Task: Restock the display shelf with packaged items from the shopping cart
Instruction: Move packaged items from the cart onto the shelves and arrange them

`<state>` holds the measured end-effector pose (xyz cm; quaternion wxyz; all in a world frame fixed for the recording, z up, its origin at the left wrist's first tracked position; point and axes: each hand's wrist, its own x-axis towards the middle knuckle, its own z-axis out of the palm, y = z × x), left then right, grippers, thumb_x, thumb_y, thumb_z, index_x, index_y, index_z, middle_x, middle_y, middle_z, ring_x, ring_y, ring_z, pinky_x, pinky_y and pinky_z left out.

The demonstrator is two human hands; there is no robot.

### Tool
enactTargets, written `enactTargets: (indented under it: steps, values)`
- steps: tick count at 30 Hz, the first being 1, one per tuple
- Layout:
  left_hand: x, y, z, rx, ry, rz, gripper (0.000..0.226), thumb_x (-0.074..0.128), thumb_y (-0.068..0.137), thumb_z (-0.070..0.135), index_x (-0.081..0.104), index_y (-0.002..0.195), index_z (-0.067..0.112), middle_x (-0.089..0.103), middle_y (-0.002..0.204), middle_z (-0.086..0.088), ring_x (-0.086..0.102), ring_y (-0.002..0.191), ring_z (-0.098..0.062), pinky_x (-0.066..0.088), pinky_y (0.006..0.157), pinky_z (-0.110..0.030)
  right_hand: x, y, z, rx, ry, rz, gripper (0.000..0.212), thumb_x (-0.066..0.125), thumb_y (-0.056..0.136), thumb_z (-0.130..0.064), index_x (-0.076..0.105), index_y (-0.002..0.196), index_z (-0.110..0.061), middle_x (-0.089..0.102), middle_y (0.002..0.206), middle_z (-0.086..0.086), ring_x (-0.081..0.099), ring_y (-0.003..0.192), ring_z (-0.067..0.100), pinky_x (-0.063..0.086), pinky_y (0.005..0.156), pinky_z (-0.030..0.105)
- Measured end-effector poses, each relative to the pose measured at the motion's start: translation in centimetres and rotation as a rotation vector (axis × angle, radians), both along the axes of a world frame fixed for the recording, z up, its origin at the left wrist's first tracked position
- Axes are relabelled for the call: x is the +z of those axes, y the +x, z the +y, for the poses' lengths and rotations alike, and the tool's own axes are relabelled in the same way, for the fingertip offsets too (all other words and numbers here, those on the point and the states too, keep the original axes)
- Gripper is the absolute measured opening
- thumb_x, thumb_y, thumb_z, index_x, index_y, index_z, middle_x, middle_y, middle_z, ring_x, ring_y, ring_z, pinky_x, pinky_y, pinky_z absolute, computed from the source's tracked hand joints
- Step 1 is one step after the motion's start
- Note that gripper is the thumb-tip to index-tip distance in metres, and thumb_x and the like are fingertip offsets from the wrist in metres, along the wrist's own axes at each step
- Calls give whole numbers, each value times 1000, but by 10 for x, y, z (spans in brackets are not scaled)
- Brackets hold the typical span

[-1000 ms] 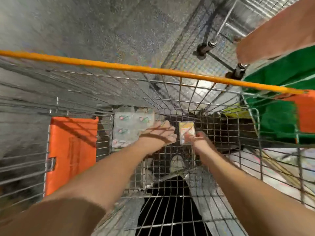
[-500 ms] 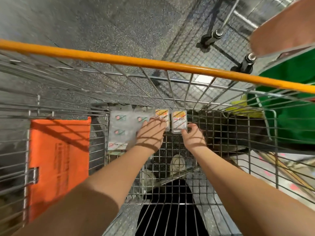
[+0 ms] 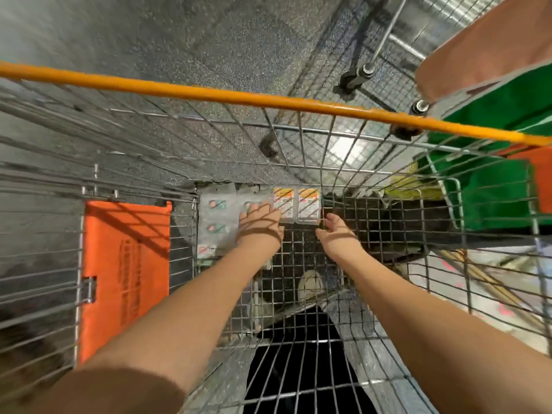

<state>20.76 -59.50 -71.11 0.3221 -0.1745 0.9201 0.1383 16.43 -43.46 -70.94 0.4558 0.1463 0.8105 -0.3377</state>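
Packs have changed hands' reach within the second. A second ago the right hand (image 3: 337, 231) pinched one yellow-topped pack (image 3: 308, 206) above the cart floor; now that pack lies flat at the far end of the cart (image 3: 388, 174), touching its twin (image 3: 283, 204), and the right hand has let go. Its grip is spread, palm up, fingers loosely curved just beside the pack's near edge, holding nothing. The left hand (image 3: 260, 224) rests flat, fingers straight, partly on the grey blister sheet (image 3: 216, 218) and close against the left yellow pack; it has slid forward from where it hovered earlier. I cannot tell whether its fingertips press the pack or only touch the sheet.

For the task this looks like sorting, not shelving: both packs are still in the cart, lined up side by side, likely so they can be gathered together. No shelf is in view, so restocking proper seems not yet begun. The orange flap (image 3: 125, 273) hangs at the cart's left side.
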Motion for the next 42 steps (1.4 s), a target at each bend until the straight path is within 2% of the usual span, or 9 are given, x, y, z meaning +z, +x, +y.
enactTargets:
  steps: [2,6,10,14,22,26,32,36,42]
  values:
    - [33,4,0,180,168,16,14,52,95,28,59,107,24,57,112,-3,54,94,-16,50,85,-34,28,7,7,60,49,23,51,50,99,-26,35,147,-20,50,143,5,57,113,23,41,89,27]
    - [130,19,3,444,498,171,16,48,98,32,60,104,23,61,86,5,53,69,-8,37,56,-25,117,25,14,37,-59,128,32,52,95,-35,59,124,-22,70,108,5,59,77,16,41,60,25]
    - [211,20,10,585,704,274,13,52,96,35,61,100,26,65,98,2,63,83,-17,43,67,-29,202,35,21,-145,-277,112,24,58,89,-42,66,104,-25,73,96,1,61,77,14,41,65,29]
    - [303,12,32,645,916,391,13,51,97,19,57,87,23,63,92,-3,57,69,-14,43,58,-24,301,40,45,-220,-342,302,19,58,95,-35,67,101,-19,73,98,3,63,82,15,45,69,29]
    - [440,-9,126,343,1085,539,12,54,97,18,61,89,13,62,86,-9,55,71,-21,41,60,-29,441,49,139,-175,-175,753,17,53,98,-34,65,96,-22,71,89,-4,62,78,8,45,71,25]
    - [482,-13,190,124,1113,558,15,57,95,22,65,84,15,65,82,-6,58,68,-17,45,56,-25,472,60,205,-293,-127,900,16,56,91,-43,65,82,-33,71,84,-11,66,86,10,51,88,37]
    - [510,-23,292,-144,997,580,15,59,94,32,67,87,21,71,88,-4,67,77,-21,50,80,-37,496,71,312,-388,-49,1016,10,56,96,-31,65,93,-28,66,82,-9,63,80,12,46,75,29]
    - [522,-38,362,-244,855,651,14,57,94,36,65,86,27,68,87,7,61,85,-10,42,72,-21,508,60,390,-406,29,1062,9,53,97,-35,62,98,-38,63,89,-19,58,84,3,39,64,14]
    - [520,-81,455,-372,596,705,8,55,92,28,61,87,26,60,80,11,56,81,-13,35,66,-26,502,29,499,-437,101,1035,16,52,96,-26,63,107,-25,62,93,-10,59,86,13,44,74,28]
